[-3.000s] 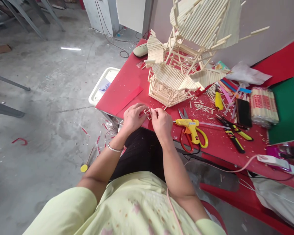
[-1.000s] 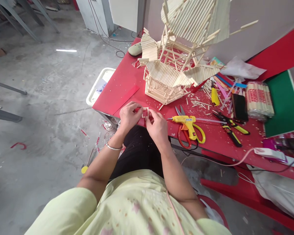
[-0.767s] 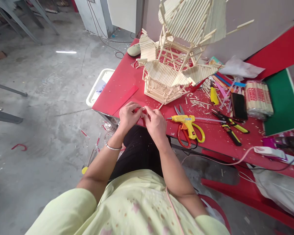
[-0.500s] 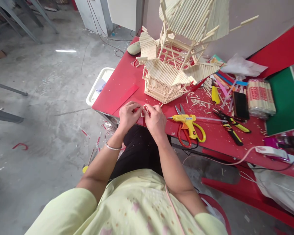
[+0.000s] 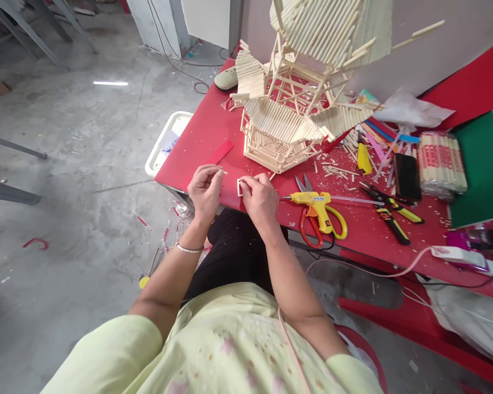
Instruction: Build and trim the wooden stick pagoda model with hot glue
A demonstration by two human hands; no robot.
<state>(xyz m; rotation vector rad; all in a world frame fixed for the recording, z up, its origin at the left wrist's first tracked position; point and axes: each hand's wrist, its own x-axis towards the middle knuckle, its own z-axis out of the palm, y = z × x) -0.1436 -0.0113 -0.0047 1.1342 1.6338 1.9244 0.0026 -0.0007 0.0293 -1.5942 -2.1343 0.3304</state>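
Observation:
Between the fingertips of my left hand point(image 5: 206, 189) a short thin wooden stick point(image 5: 223, 173) pokes out to the right. My right hand point(image 5: 260, 198) pinches a small square frame of wooden sticks point(image 5: 239, 188) at its right side; part of the frame is hidden by the fingers. Both hands are over the front edge of the red table point(image 5: 184, 156), a short gap apart. Just right of my right hand lies a yellow hot glue gun point(image 5: 318, 205), on top of scissors point(image 5: 340, 221) with red and yellow handles. A red strip point(image 5: 222, 151) lies beyond my left hand.
A pagoda-like model of wooden sticks point(image 5: 279, 123) stands at the back. Rightward are pliers point(image 5: 390, 219), a yellow-handled tool point(image 5: 363, 158), a black phone point(image 5: 407, 176), bundled sticks point(image 5: 441, 161) and scattered offcuts. A pink cable point(image 5: 394, 274) crosses the front edge.
My left hand has moved left, away from my right hand, with the short stick in its fingers. My right hand stays nearly in place, and the square frame now shows more clearly.

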